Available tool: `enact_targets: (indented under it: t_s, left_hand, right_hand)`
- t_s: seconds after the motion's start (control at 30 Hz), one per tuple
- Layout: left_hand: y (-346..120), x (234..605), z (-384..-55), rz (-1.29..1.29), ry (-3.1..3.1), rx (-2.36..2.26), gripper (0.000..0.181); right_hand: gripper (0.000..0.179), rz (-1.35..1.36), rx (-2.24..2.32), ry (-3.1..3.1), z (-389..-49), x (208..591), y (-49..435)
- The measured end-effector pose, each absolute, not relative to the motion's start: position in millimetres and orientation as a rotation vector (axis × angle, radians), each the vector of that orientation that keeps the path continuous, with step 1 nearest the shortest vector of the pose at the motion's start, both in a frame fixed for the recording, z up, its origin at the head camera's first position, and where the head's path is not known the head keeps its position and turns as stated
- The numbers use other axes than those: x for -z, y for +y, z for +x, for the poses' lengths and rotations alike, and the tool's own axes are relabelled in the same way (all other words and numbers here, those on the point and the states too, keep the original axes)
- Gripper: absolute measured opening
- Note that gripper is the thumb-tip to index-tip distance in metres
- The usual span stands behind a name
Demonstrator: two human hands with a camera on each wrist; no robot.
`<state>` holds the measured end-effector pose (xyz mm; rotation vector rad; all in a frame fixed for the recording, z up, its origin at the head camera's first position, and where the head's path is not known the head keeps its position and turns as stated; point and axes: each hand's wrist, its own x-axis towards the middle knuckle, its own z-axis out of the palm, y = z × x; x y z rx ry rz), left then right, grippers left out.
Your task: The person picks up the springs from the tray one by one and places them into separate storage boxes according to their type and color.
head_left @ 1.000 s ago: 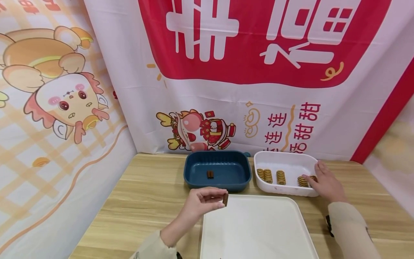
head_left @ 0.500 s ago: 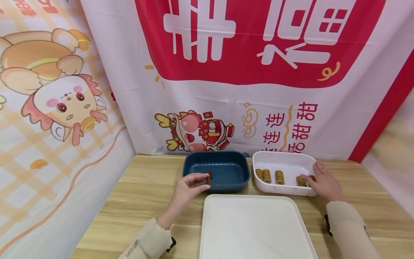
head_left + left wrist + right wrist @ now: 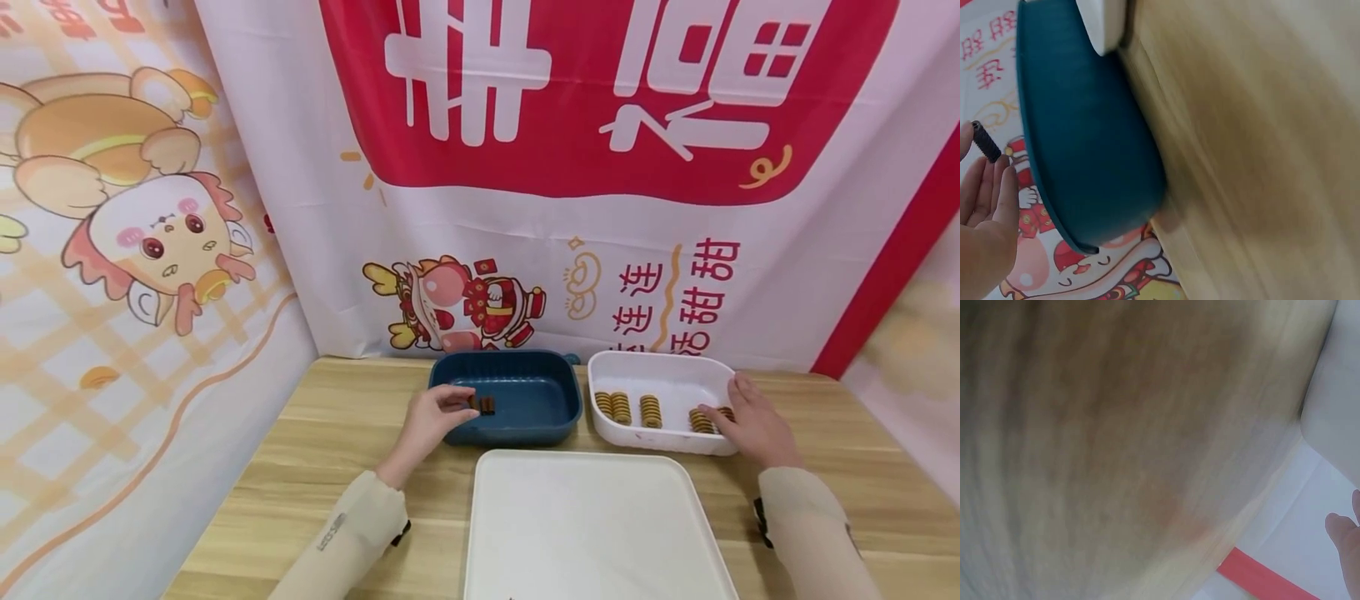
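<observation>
My left hand (image 3: 437,419) pinches a small dark brown ridged cylinder (image 3: 986,142) between thumb and fingertips. In the head view it is over the left side of the blue box (image 3: 540,432), with the cylinder partly hidden by the fingers. Beside the fingertips, two similar brown pieces (image 3: 487,405) stand together in that box. My right hand (image 3: 761,423) rests at the right end of the white box (image 3: 637,436), its thumb extended over the yellow-and-dark ridged pieces (image 3: 702,420) there. Its fingertips lie near the rim, and part of the right-hand pieces is covered.
More yellow-and-dark ridged pieces (image 3: 620,407) stand in the left part of the white box. A cream tray (image 3: 592,525) lies in front of both boxes on the wooden table (image 3: 300,467). A printed cloth (image 3: 345,275) hangs behind the table.
My left hand has moved left and away from me, carrying the brown cylinder from above the tray's far edge to over the blue box. My right hand has stayed in place.
</observation>
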<state>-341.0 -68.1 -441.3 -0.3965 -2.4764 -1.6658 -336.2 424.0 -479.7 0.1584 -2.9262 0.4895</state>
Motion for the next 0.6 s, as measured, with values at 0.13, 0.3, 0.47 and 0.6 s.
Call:
enact_targets:
  t_s: [0.13,0.3,0.47,0.6]
  left_hand:
    - [-65,442,-356,-0.431,-2.576,1.459,0.027]
    - [-60,446,-374,-0.475,-2.729,1.135,0.028]
    - [-53,447,-388,-0.522,-2.867,0.929,0.027]
    - [-47,448,-397,-0.501,-2.958,0.792,0.024]
  right_hand:
    - [0.089,0.153,-0.486,-2.939,-336,479,425]
    - [0.089,0.144,-0.482,-2.947,-335,482,426]
    - [0.088,0.138,-0.484,-2.949,-335,484,427]
    - [0.088,0.141,-0.495,-2.938,-337,483,426]
